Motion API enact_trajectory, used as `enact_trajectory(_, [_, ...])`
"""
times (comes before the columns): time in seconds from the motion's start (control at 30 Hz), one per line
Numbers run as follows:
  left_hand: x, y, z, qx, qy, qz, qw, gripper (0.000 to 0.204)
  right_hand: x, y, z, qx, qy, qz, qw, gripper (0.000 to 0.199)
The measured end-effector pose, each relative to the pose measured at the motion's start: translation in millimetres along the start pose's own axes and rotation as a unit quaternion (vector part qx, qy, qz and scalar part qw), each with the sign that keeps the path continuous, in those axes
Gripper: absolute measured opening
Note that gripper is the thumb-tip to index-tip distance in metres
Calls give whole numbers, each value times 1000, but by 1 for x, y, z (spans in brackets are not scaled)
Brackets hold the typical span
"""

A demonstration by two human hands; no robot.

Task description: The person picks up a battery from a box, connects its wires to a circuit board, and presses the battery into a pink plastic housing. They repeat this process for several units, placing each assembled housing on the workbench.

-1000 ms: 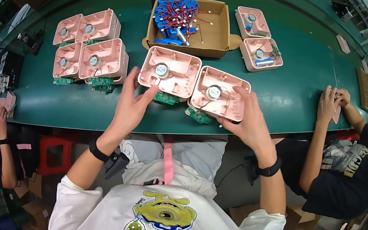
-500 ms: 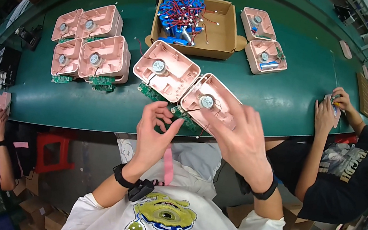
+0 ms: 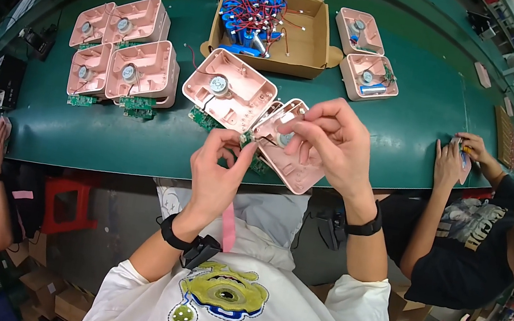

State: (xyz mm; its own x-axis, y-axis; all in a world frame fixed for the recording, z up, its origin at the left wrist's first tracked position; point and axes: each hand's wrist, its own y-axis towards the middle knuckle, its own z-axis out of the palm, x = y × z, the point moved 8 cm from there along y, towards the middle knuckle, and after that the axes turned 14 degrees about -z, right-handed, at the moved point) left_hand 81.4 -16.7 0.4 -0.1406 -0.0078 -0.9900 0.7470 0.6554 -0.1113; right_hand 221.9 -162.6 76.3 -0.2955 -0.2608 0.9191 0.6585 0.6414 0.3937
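A pink plastic housing (image 3: 299, 173) lies open and turned at an angle near the table's front edge. Inside it a round silver speaker (image 3: 285, 139) is partly covered by my right hand (image 3: 335, 148). That hand's thumb and fingers are pinched together above the housing; whatever they hold is too small to make out. At the housing's left edge, my left hand (image 3: 217, 169) pinches a small green circuit board (image 3: 247, 138) with thin dark wires leading into the housing. Just behind stands a second pink housing (image 3: 250, 85) with its own speaker (image 3: 218, 85) and a green board underneath.
A cardboard box (image 3: 311, 33) of blue battery cells (image 3: 255, 7) with red wires stands at the back. Several pink housings (image 3: 147, 67) are grouped at left, two more (image 3: 381, 69) at back right. Co-workers sit either side, one person's hand (image 3: 449, 164) on a part at right.
My right hand has drawn back from inside the near housing and now pinches above it. The housing has turned, and my left hand has closed on the circuit board.
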Motion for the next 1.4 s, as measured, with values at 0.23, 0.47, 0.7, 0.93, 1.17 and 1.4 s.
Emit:
enact_trajectory(0.23, [-27, -1, 4, -10, 74, 82, 994, 31, 2, 4, -5, -38, 96, 34, 994, 13])
enact_trajectory(0.47, [-32, 3, 5, 4, 70, 83, 994, 30, 10, 8, 1, -40, 109, 49, 992, 11])
enact_trajectory(0.7, [-36, 6, 7, 16, 53, 96, 994, 31, 23, 5, 34, 94, -351, -176, 915, 5])
enact_trajectory(0.93, [-44, 6, 10, 30, 83, 127, 988, 31, 26, 4, 42, 93, -385, -213, 893, 12])
enact_trajectory(1.17, [-60, 4, 12, 35, 138, 179, 974, 34, 29, 2, 45, 107, -412, -227, 876, 17])
enact_trajectory(1.4, [-65, 2, 16, 50, 166, 206, 963, 36, 29, 2, 44, 104, -414, -215, 879, 18])
